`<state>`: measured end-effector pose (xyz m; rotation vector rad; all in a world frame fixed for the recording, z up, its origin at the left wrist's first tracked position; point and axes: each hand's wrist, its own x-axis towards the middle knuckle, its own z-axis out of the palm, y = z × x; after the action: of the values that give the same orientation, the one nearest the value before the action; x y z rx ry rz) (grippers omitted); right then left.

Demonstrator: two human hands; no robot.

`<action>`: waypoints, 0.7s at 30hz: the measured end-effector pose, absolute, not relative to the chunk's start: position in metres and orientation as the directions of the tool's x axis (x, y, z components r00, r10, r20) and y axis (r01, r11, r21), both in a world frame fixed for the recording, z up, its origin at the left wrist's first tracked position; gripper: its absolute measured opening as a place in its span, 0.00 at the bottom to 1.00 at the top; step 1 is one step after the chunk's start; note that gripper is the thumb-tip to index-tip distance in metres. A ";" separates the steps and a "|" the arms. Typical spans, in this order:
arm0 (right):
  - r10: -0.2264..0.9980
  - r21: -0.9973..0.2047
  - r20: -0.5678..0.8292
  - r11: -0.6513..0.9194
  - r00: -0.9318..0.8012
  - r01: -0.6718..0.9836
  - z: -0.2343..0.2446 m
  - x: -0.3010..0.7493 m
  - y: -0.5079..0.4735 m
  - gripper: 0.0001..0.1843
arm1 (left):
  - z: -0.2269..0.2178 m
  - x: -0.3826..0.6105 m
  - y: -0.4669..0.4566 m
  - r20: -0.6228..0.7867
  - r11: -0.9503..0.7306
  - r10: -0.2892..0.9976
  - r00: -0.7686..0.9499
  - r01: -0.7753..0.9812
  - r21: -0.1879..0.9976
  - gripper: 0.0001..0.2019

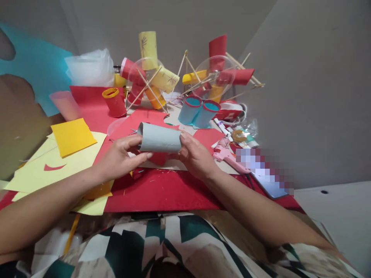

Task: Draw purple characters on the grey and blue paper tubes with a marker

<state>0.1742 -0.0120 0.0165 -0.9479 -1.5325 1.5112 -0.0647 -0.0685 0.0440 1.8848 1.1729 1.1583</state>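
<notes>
A grey cardboard tube (160, 138) lies sideways between my two hands, above the red-covered table. My left hand (123, 156) is at its open left end, with the fingers around the rim and the thumb just below it. My right hand (197, 154) grips the right end, the thumb on top and the other fingers underneath, partly hidden. Right behind the tube stand two blue paper-covered tubes (199, 112) with red rims, side by side. A pink glue gun (230, 156) lies to the right of my right hand.
Yellow paper sheets (31, 172) lie at the left. A red tube (114, 102) with an orange rim stands behind. Two wheel-like models of coloured tubes and sticks (150, 79) fill the back. A phone (268, 179) rests on the right edge, near glue sticks (223, 129).
</notes>
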 end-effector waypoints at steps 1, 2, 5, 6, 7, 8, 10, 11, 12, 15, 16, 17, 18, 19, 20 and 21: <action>0.913 -1.000 0.016 0.019 -0.408 0.004 0.014 0.173 -0.011 0.35 | 0.043 -0.065 -0.068 0.288 -0.347 0.932 0.219 0.318 0.882 0.12; 0.923 -1.000 0.010 0.014 -0.386 0.006 0.011 0.172 -0.009 0.35 | 0.042 -0.065 -0.067 0.210 -0.268 0.951 0.227 0.263 0.927 0.16; 0.947 -0.999 0.018 0.008 -0.320 -0.032 0.003 0.170 -0.007 0.37 | 0.042 -0.064 -0.066 -0.038 0.019 0.963 0.268 0.075 0.997 0.26; 0.952 -0.999 0.033 0.021 -0.306 -0.041 0.001 0.170 -0.007 0.39 | 0.041 -0.064 -0.065 -0.094 0.093 0.956 0.278 0.018 0.996 0.28; 0.953 -0.999 0.050 0.042 -0.299 -0.034 -0.001 0.170 -0.008 0.39 | 0.041 -0.063 -0.065 -0.136 0.150 0.947 0.291 -0.026 0.988 0.27; 0.951 -0.998 0.066 0.066 -0.303 -0.009 -0.002 0.170 -0.010 0.40 | 0.041 -0.063 -0.065 -0.167 0.194 0.935 0.312 -0.057 0.979 0.26; 0.936 -0.990 0.096 0.125 -0.340 0.063 -0.002 0.171 -0.014 0.39 | 0.039 -0.062 -0.065 -0.198 0.244 0.916 0.350 -0.093 0.965 0.20; 0.924 -0.983 0.112 0.156 -0.365 0.093 -0.002 0.172 -0.016 0.39 | 0.038 -0.062 -0.065 -0.205 0.256 0.911 0.359 -0.099 0.962 0.18; 0.912 -0.976 0.129 0.186 -0.389 0.113 -0.002 0.174 -0.017 0.39 | 0.037 -0.062 -0.065 -0.208 0.258 0.911 0.356 -0.098 0.961 0.16; 0.881 -0.958 0.188 0.262 -0.435 0.116 -0.003 0.178 -0.018 0.40 | 0.035 -0.061 -0.065 -0.187 0.223 0.934 0.305 -0.085 0.971 0.15; 0.871 -0.952 0.207 0.285 -0.445 0.115 -0.005 0.179 -0.018 0.41 | 0.035 -0.061 -0.065 -0.177 0.209 0.942 0.287 -0.084 0.974 0.15; 0.862 -0.942 0.229 0.314 -0.453 0.122 -0.006 0.180 -0.017 0.43 | 0.034 -0.061 -0.065 -0.169 0.198 0.950 0.264 -0.087 0.976 0.16; 0.852 -0.926 0.257 0.353 -0.455 0.138 -0.007 0.181 -0.017 0.46 | 0.034 -0.060 -0.065 -0.164 0.190 0.957 0.241 -0.092 0.977 0.17; 0.843 -0.902 0.291 0.399 -0.452 0.163 -0.008 0.182 -0.018 0.48 | 0.035 -0.059 -0.066 -0.162 0.186 0.962 0.220 -0.096 0.978 0.18; 0.833 -0.872 0.332 0.450 -0.442 0.194 -0.009 0.182 -0.018 0.49 | 0.035 -0.059 -0.066 -0.163 0.186 0.966 0.200 -0.102 0.977 0.19; 0.823 -0.837 0.376 0.499 -0.426 0.226 -0.009 0.182 -0.019 0.50 | 0.035 -0.057 -0.067 -0.164 0.187 0.969 0.185 -0.113 0.976 0.20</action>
<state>0.1824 -0.0194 -0.0089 -0.8663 -1.9183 0.9155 -0.0573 -0.0668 0.0347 1.0647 1.0673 1.0122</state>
